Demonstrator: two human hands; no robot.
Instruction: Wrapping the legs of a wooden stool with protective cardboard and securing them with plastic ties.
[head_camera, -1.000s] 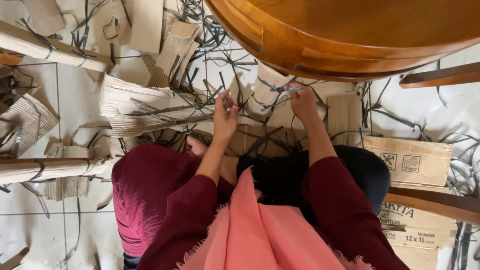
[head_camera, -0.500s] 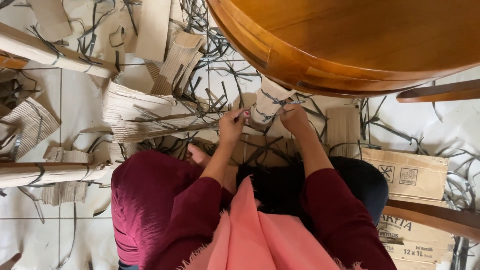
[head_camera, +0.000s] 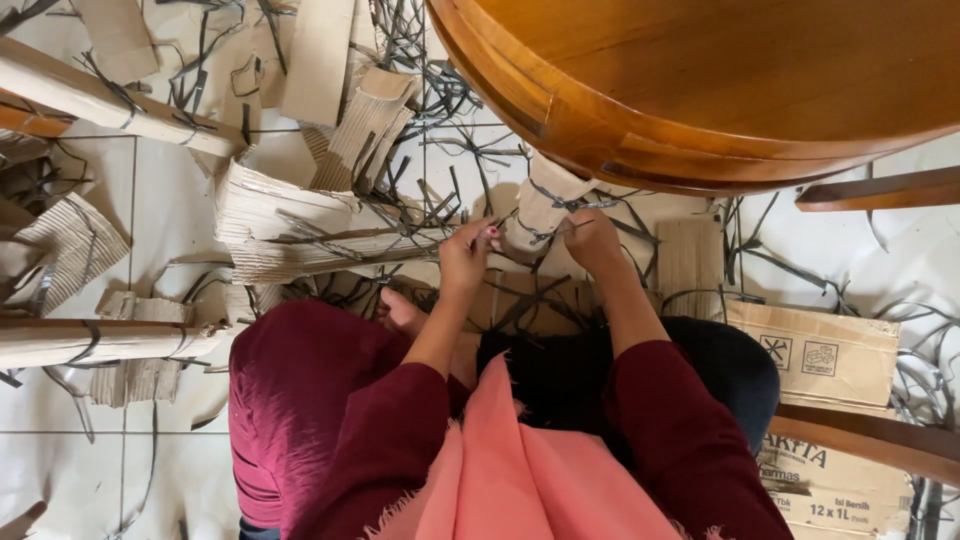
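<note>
Binding cardboard roll (head_camera: 535, 215) with dark strap (head_camera: 560, 196). Left hand (head_camera: 465, 258) and right hand (head_camera: 592, 240) both pinch strap, fingers narrow. Next likely: firm pull, steady roll.

Single view: head-worn camera, facing almost straight down over the wearer's lap and hands to the white tiled floor (head_camera: 90, 460), at close range. Round, glossy brown wooden desk (head_camera: 720, 80) fills the upper right corner.
</note>
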